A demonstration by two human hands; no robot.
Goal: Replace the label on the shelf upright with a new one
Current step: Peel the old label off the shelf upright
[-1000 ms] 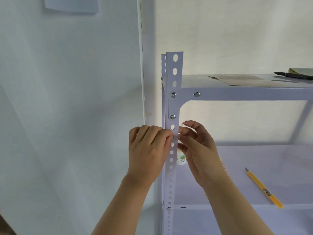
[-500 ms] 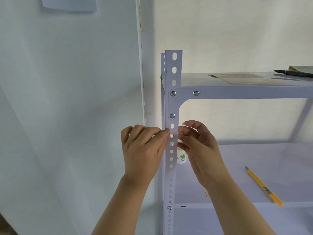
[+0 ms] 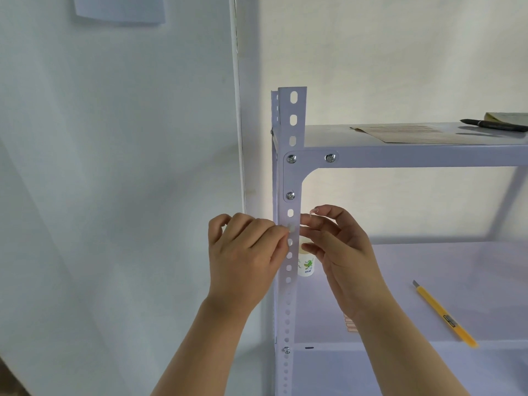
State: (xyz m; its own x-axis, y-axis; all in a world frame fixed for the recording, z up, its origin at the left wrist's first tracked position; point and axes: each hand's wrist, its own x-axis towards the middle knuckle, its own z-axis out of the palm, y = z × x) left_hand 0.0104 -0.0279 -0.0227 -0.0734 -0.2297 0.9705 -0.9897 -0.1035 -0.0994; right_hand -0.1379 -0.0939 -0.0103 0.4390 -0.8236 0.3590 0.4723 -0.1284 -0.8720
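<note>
Both hands at the shelf upright [image 3: 289, 172], just below the bracket bolt. Left hand [image 3: 245, 252] is curled narrow, fingertips pressed on the upright's left edge and front face. There is a small pale patch at [image 3: 291, 227] covering one hole; probably the label, either an old one being picked at or a new one being pressed down, cannot tell which. Right hand [image 3: 340, 252] is half open, fingers spread loosely, tips touching the upright's right edge at the same height, holding nothing that shows.

Step in hand, as a judgement: working the label's edge on the upright, peel or stick.

Next move calls for a firm fingertip pinch or rub on the patch, with the right hand steadying the post. If peeling, get a nail under a corner.

Nearby: yellow utility knife [image 3: 445, 317] lying on the lower shelf [image 3: 471, 270], well apart from the hands. Small white bottle [image 3: 306, 265] stands just behind the upright. Pen [image 3: 494, 125] and paper sheet [image 3: 405, 132] on the top shelf, untouched.
</note>
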